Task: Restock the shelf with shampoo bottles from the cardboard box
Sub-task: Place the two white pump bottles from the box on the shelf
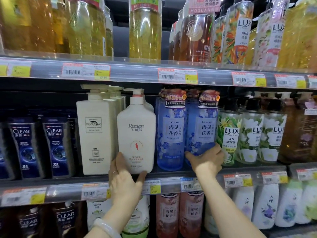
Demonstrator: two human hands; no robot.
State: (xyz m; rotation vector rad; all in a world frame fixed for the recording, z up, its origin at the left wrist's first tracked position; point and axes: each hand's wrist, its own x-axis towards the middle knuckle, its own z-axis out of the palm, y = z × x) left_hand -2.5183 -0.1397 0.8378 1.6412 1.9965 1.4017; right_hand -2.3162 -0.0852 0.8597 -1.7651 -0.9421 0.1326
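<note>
My left hand (pixel 124 177) grips the bottom of a white Raclen pump bottle (pixel 137 134), thumb on its left side and fingers under its right corner, at the front of the middle shelf (pixel 68 182). My right hand (pixel 205 160) holds the base of a blue flowered Bayang bottle (pixel 202 126), which stands beside an identical blue bottle (pixel 170 131). The cardboard box is out of view.
A cream Hanxueting pump bottle (pixel 96 131) stands left of the white one, then dark Clear bottles (pixel 54 145). Green Lux bottles (pixel 229 134) crowd the right. Upper shelf (pixel 137 73) with price tags hangs close above; more bottles fill the shelf below.
</note>
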